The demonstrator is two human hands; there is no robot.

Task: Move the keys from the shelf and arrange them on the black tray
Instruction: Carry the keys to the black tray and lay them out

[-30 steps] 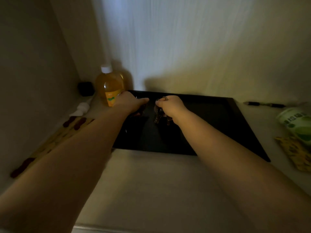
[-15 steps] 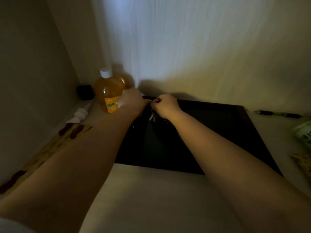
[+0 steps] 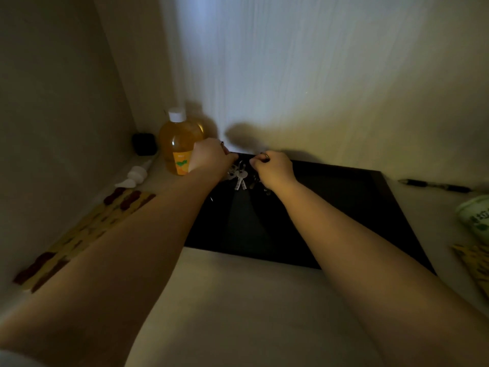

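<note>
Silver metal keys on a ring point(image 3: 239, 176) hang over the far left corner of the flat black rectangular tray point(image 3: 344, 207), low over its surface or just touching it; the dim light does not let me tell which. A second, darker bunch of keys point(image 3: 260, 182) dangles just right of them, under the right hand point(image 3: 274, 169), which is closed with a ring pinched at its fingertips. The left hand point(image 3: 210, 158) is also closed, gripping the ring of the silver bunch near the tray's far left edge. My reading is that the placing step is in hand: both bunches have reached the tray and are being set down or spread out. The next move probably calls for lowering each bunch until it lies flat, then releasing the rings with the bunches kept apart rather than tangled. Left of the tray stands a clear plastic bottle of orange liquid with a white cap point(image 3: 180, 144); its orange label shows a green leaf-like mark, but the writing is too small to read. At the tray's right, a white and green packet point(image 3: 476, 218) carries green characters that are blurred beyond reading. All of this sits on the pale bench point(image 3: 238, 300).
</note>
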